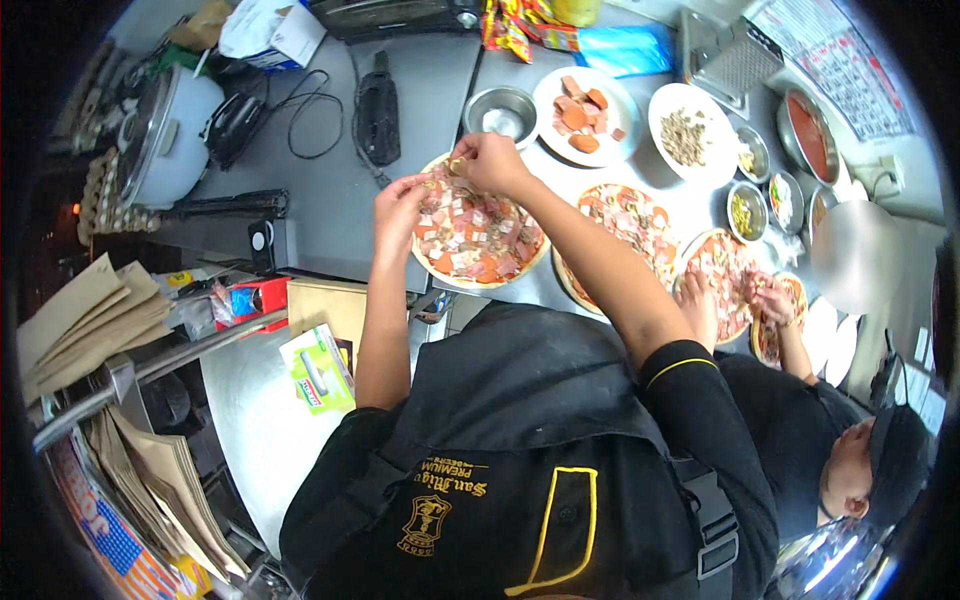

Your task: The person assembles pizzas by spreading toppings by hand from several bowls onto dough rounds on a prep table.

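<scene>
A topped pizza (480, 240) with pink meat pieces, white cubes and orange-red slices lies on the steel table in front of me. My left hand (400, 205) is at its far left edge, fingers pinched together. Beside it, my right hand (492, 163) bends over the far edge with its fingertips closed low on the toppings. Whatever is between the fingers of either hand is too small to make out. Just beyond the right hand stands a steel bowl (503, 122). A white plate (628, 100) of sliced sausage and a white bowl (717, 112) of brownish bits sit farther right.
At right, a co-worker's hands (768, 298) work over more pizzas (722, 260); another pizza (625, 235) lies between us. Small topping bowls (747, 212) and a sauce bowl (812, 135) stand beyond. A black cable (290, 125) and a white cooker (180, 135) are at left.
</scene>
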{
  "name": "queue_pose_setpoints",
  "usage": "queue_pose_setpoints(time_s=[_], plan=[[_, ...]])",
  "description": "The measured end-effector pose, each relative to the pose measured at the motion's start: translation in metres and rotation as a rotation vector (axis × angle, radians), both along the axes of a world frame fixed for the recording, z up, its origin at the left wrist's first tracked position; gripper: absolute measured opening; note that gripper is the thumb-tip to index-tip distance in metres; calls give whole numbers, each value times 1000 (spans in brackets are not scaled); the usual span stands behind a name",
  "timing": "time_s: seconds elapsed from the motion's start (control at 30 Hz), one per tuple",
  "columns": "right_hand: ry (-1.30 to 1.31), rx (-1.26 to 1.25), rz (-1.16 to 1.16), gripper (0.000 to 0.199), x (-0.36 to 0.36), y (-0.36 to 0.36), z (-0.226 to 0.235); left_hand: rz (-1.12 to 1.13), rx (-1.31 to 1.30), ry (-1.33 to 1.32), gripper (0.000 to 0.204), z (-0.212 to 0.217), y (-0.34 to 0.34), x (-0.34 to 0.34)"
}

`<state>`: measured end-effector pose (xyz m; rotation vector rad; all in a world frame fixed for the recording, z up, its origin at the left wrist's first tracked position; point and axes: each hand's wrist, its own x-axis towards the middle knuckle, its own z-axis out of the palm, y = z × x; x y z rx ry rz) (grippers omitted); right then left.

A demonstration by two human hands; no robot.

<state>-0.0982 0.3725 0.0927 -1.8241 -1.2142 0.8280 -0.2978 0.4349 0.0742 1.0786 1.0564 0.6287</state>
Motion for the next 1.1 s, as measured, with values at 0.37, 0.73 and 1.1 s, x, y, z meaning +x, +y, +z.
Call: queue_pose_setpoints(time_s=[0.37, 0.73, 1.1], plan=[[-164, 97, -4, 17, -2, 10, -30, -174, 803, 649, 18, -10, 13, -5], [-2, -121, -236, 26, 14, -28, -10, -204, 550, 544, 13, 29, 11, -4], [223, -127, -408, 31, 31, -86, 7, -412, 198, 326, 23, 4, 48, 33]])
